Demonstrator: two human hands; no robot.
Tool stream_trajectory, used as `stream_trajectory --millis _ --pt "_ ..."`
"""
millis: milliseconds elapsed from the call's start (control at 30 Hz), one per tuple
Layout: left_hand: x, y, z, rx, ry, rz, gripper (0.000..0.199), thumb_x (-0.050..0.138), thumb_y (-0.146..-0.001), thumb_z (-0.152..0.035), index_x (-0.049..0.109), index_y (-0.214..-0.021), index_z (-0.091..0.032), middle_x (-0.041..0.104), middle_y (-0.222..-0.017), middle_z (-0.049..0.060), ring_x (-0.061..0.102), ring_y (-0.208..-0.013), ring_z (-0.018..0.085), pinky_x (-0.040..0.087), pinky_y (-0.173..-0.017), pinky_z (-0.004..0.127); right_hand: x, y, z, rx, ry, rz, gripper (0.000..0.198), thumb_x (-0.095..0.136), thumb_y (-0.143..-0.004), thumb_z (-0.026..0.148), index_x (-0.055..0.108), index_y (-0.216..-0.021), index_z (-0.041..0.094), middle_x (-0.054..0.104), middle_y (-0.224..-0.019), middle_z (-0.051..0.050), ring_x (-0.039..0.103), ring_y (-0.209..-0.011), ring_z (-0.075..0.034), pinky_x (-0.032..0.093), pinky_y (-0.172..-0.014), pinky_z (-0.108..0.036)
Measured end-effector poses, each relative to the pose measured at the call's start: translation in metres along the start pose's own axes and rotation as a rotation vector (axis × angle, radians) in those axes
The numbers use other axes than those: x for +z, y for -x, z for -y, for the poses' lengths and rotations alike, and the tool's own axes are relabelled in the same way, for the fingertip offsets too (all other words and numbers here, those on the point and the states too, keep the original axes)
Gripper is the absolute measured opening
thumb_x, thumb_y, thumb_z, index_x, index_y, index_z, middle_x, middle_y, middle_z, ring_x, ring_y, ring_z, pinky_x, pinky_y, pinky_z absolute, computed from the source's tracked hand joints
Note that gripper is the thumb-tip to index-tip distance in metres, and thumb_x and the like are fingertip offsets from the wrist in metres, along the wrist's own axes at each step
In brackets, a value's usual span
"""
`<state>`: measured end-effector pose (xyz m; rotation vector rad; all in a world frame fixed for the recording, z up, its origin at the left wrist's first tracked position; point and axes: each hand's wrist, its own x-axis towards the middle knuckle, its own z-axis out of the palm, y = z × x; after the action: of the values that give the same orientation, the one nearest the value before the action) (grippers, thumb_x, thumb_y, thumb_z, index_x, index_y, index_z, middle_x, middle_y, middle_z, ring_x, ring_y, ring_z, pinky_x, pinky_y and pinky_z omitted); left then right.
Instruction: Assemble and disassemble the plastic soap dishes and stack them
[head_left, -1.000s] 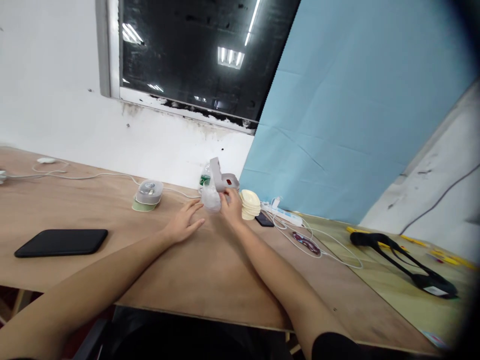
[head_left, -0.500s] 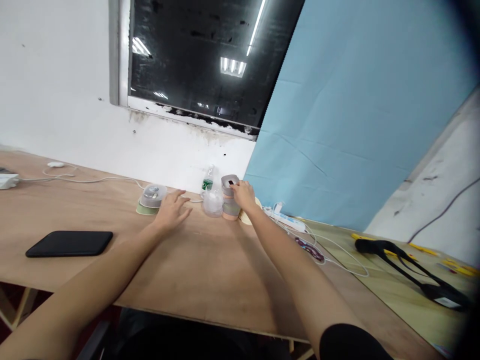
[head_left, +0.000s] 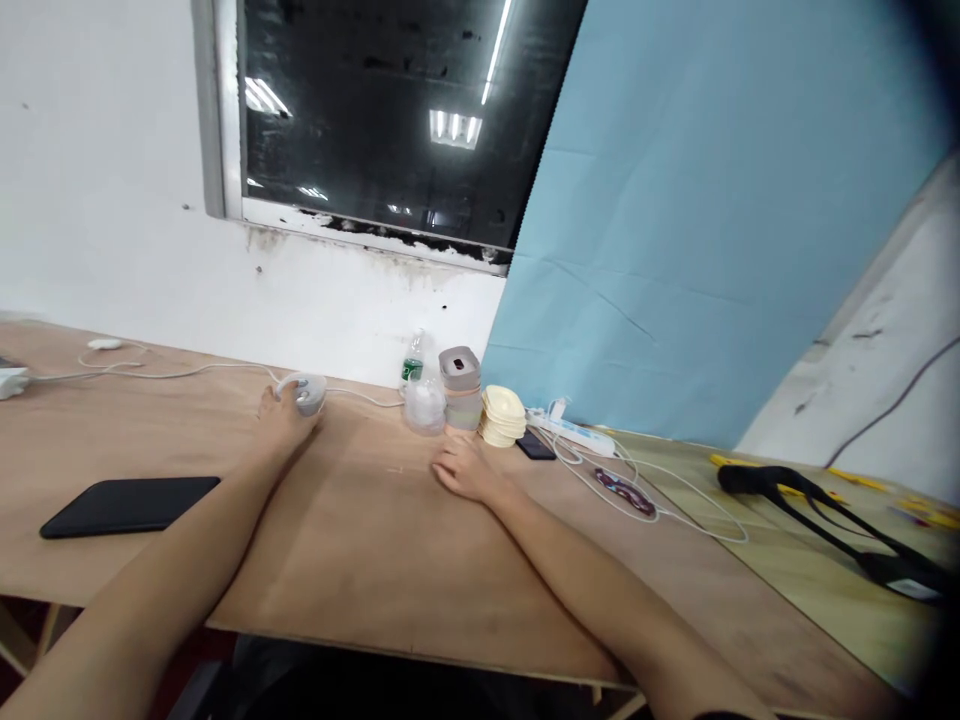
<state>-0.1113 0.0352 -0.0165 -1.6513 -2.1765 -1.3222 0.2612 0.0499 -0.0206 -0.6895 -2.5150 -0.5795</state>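
Observation:
My left hand [head_left: 285, 418] is closed around the side of a small grey, translucent lid-like piece [head_left: 310, 394] at the left of the table's back; my fingers partly hide it. In front of a tall stack of grey and pink cup-like pieces [head_left: 460, 385], my right hand [head_left: 463, 468] lies low on the tabletop. Its fingers are curled loosely together, with nothing visible in them. Left of that stack stand clear plastic cups [head_left: 425, 408], and to its right is a pile of cream-coloured lids or bowls [head_left: 502, 412].
A green-labelled clear bottle [head_left: 412, 362] stands behind the cups. A black phone-like slab [head_left: 127, 505] lies front left. On the right are a dark phone [head_left: 537, 445], a white power strip [head_left: 577, 436], cables, a maroon object [head_left: 625, 490] and a black strap-like frame [head_left: 817, 530].
My right hand has let go of the tall stack's top and come down in front of it. My left hand has moved left and closed on the grey piece.

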Motion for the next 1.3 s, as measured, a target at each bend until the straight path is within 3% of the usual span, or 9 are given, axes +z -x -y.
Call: stream_trajectory --millis 133,333,567,800,1067,1300 --pt "0.006 -0.003 0.007 -0.037 -0.025 -0.068 0.084 0.076 -0.062 -0.043 0.038 -0.135 -0.022 0.037 -0.132 0.018 0.051 -0.111 0.034 0.044 -0.091 0.047 0.004 0.003 0.009 0.122 -0.080 -0.071 0.022 0.049 -0.091 0.027 0.068 -0.088 0.018 0.067 -0.086 -0.007 0.054 -0.086 -0.019 0.039 -0.082 -0.034" --pt "0.003 -0.001 0.007 -0.032 0.023 -0.057 0.080 0.073 -0.066 -0.045 0.038 -0.134 -0.024 0.037 -0.131 0.016 0.051 -0.111 0.032 0.043 -0.094 0.046 0.003 -0.002 0.008 0.101 -0.200 0.063 0.017 0.054 -0.089 0.025 0.069 -0.085 0.019 0.068 -0.082 -0.005 0.058 -0.081 -0.017 0.042 -0.080 -0.031" --pt "0.003 -0.006 0.017 -0.021 0.061 -0.017 0.085 0.075 -0.063 -0.049 0.036 -0.135 -0.027 0.037 -0.134 0.014 0.053 -0.108 0.032 0.045 -0.093 0.045 0.006 0.004 0.003 0.200 -0.249 0.074 0.015 0.056 -0.087 0.025 0.070 -0.087 0.019 0.070 -0.087 -0.005 0.061 -0.085 -0.017 0.044 -0.079 -0.029" --pt "0.005 -0.010 0.019 -0.027 0.098 -0.004 0.088 0.079 -0.060 -0.039 0.036 -0.135 -0.025 0.037 -0.135 0.015 0.051 -0.115 0.031 0.043 -0.098 0.046 0.007 0.006 0.002 0.231 -0.246 0.088 0.015 0.056 -0.088 0.026 0.070 -0.088 0.020 0.070 -0.088 -0.005 0.062 -0.086 -0.017 0.045 -0.080 -0.030" --pt "0.009 -0.003 0.004 0.280 0.182 0.132 0.083 0.079 -0.059 -0.038 0.042 -0.131 -0.017 0.050 -0.126 0.014 0.051 -0.117 0.030 0.043 -0.100 0.043 0.006 0.005 0.003 0.240 -0.253 0.083 0.015 0.056 -0.088 0.027 0.070 -0.087 0.020 0.070 -0.087 -0.004 0.061 -0.086 -0.017 0.044 -0.079 -0.029" --pt "0.022 0.016 -0.026 0.404 0.288 0.247 0.082 0.076 -0.062 -0.049 0.041 -0.131 -0.021 0.049 -0.132 0.011 0.048 -0.123 0.029 0.040 -0.103 0.043 0.004 0.004 0.004 0.229 -0.266 0.066 0.015 0.056 -0.088 0.026 0.070 -0.086 0.019 0.069 -0.086 -0.004 0.061 -0.083 -0.017 0.045 -0.077 -0.029"
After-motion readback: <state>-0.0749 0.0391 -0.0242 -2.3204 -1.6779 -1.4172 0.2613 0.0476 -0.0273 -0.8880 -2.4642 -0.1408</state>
